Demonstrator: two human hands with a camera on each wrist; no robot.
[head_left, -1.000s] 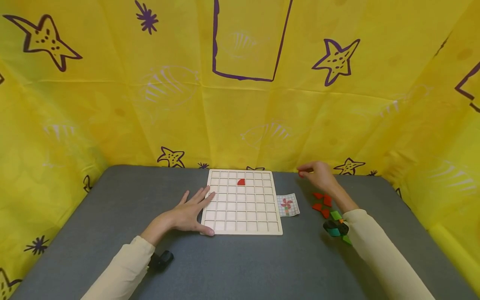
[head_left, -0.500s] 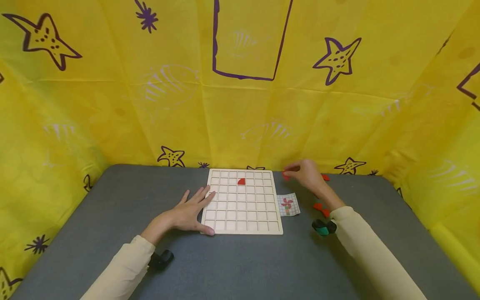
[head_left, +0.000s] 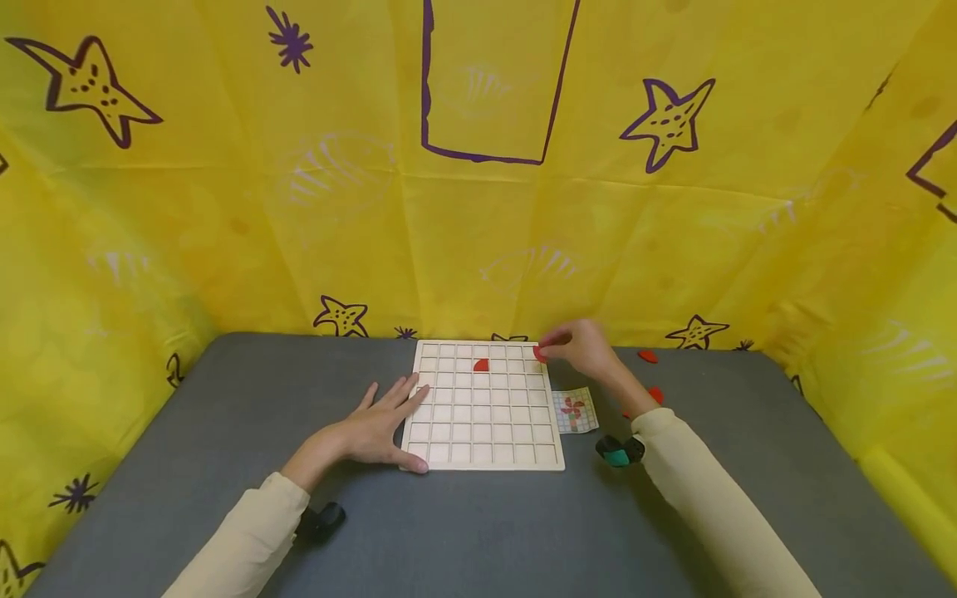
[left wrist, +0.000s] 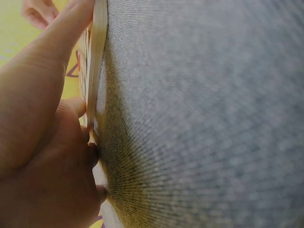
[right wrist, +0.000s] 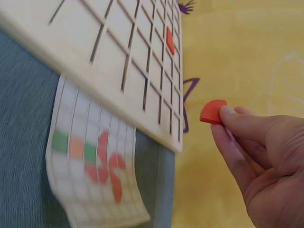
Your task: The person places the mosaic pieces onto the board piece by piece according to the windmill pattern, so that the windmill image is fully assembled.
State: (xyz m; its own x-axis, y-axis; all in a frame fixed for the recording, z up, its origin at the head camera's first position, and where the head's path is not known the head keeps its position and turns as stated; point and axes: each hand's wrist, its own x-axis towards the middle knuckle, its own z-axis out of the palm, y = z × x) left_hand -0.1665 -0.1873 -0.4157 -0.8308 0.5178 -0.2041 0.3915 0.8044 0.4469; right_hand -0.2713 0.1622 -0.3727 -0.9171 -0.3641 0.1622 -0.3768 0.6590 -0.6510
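A pale wooden grid board (head_left: 482, 415) lies on the table, with one red quarter-circle tile (head_left: 481, 365) set in a cell of its second row. My left hand (head_left: 377, 428) rests with spread, straight fingers on the board's left edge. Between thumb and fingertips, my right hand (head_left: 586, 349) pinches another red quarter-circle tile (right wrist: 213, 111), held above the board's far right corner. Beside the board's right edge lies a paper pattern card (head_left: 574, 411) printed with a red, green and orange figure on a grid.
Loose red tiles (head_left: 648, 356) lie on the grey table (head_left: 463, 531) to the right, some partly hidden by the right forearm. A yellow patterned cloth (head_left: 478, 216) stands behind the table and along both sides.
My right hand has moved left with the red tile, from beyond the loose tiles to the board's far right corner. The left hand stays on the board.
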